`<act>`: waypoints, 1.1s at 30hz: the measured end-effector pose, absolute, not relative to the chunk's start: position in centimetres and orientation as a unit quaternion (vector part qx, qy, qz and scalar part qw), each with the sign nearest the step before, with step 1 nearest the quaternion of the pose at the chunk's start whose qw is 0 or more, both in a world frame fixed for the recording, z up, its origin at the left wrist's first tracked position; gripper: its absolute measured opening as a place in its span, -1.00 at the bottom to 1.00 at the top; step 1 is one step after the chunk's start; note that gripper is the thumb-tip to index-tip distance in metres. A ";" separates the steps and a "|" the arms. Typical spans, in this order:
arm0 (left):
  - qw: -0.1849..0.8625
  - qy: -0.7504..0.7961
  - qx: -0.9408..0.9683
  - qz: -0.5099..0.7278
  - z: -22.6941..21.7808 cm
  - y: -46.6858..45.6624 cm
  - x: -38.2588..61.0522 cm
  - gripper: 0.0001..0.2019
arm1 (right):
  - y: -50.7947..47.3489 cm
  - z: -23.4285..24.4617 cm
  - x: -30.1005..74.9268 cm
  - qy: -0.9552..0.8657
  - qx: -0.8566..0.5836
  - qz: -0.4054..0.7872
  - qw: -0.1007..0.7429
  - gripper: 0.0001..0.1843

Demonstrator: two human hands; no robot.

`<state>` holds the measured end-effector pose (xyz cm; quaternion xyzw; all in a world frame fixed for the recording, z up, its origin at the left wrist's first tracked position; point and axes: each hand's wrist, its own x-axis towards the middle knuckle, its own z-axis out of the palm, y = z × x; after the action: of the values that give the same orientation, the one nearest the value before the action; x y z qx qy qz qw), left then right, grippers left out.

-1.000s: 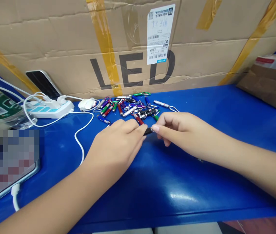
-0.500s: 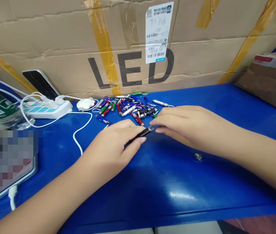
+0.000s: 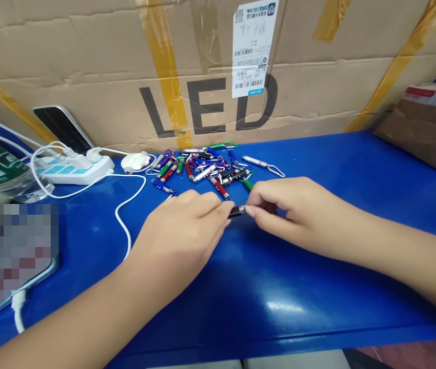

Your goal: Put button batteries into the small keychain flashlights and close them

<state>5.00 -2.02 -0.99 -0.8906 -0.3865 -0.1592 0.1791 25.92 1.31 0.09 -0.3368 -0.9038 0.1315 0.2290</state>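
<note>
My left hand [image 3: 187, 230] is closed around a small black mini flashlight [image 3: 235, 211], held just above the blue table in front of the pile. Most of its body is hidden inside that hand; only the front part and a silver end stick out. My right hand [image 3: 291, 207] pinches the silver end between thumb and fingertips, its other fingers curled under. Beyond both hands lies a loose pile of mini flashlights [image 3: 204, 173] in red, green, blue, silver and black, some with carabiner clips. A silver mini flashlight [image 3: 255, 161] with a wire clip lies at the pile's right.
A large cardboard box [image 3: 106, 66] marked LED stands behind the table [image 3: 279, 307]. To the left are a white power strip [image 3: 77, 171] with cables, a dark phone [image 3: 63, 128], a plastic bottle [image 3: 0, 166] and a blurred-out device [image 3: 14, 256]. An open carton [image 3: 425, 128] sits at right.
My right hand has closed on the flashlight's silver end, and my left hand has turned over it. A small silver piece on the table no longer shows; my right hand now covers that spot.
</note>
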 end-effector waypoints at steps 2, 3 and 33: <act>0.240 -0.373 -0.886 -0.135 -1.0 -2.1 5.0 -0.75 | 1.1 -0.2 25.7 -0.884 -0.358 0.178 0.244 -0.81; 0.269 -0.362 -0.884 -0.126 -1.0 -2.2 5.1 -0.75 | 0.9 -0.3 25.6 -0.872 -0.370 0.205 0.248 -0.80; 0.164 -0.379 -0.888 -0.201 -0.4 -2.6 5.4 -0.75 | 1.2 -0.3 25.3 -0.876 -0.317 0.260 0.255 -0.50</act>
<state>5.43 -2.63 -0.41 -0.8882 -0.3794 -0.2007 0.1641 25.33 1.20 -0.26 -0.3165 -0.8759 0.2598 0.2552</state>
